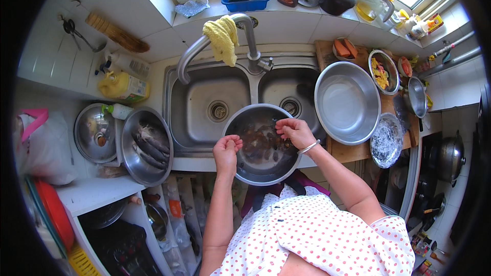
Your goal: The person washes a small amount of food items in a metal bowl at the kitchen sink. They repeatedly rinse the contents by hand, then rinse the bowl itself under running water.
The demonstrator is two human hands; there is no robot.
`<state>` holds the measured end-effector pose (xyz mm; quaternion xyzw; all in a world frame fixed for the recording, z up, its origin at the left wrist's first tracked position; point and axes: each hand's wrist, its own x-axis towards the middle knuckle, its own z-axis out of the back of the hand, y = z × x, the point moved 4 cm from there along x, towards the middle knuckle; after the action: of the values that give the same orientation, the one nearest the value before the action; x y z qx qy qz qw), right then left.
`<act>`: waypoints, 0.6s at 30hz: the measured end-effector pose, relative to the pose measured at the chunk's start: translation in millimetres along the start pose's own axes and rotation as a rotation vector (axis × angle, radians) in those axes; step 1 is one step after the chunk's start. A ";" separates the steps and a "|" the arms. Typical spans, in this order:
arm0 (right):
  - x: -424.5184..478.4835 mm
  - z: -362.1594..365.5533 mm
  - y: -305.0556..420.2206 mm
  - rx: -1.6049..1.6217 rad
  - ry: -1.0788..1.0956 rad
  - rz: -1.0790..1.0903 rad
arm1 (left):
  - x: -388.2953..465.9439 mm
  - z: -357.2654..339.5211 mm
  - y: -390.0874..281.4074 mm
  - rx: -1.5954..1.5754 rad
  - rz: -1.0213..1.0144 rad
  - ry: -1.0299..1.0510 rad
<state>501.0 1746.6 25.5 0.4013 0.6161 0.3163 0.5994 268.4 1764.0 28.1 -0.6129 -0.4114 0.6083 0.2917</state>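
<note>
A stainless steel basin [251, 170] rests at the front edge of the double sink [184, 138], close against my body. Cloudy water fills its bottom, with brown, soft-looking food pieces [262, 138] that may be soaked fungus. My left hand [227, 149] is at the basin's left rim, fingers curled inward and thumb against them. Over the right side of the water, my right hand [295, 132] has its fingers bent together, a bracelet [309, 147] on the wrist. Whether either hand pinches something small is hidden.
Left of the sink, a steel bowl [144, 174] holds whole fish [151, 145]. A large steel basin [345, 103] sits on the wooden board [341, 154] at right, near a dish of white powder [386, 140]. The faucet [251, 38], draped with a yellow cloth [222, 40], arches above the left sink bowl.
</note>
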 end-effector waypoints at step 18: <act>-4.1 34.4 -15.0 -0.377 -0.343 0.285 | 13.5 71.5 31.5 0.622 -0.199 -0.254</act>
<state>533.2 1732.7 11.6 0.4130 0.3736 0.4338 0.7083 201.5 1749.9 -12.1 -0.3710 -0.2968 0.7447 0.4688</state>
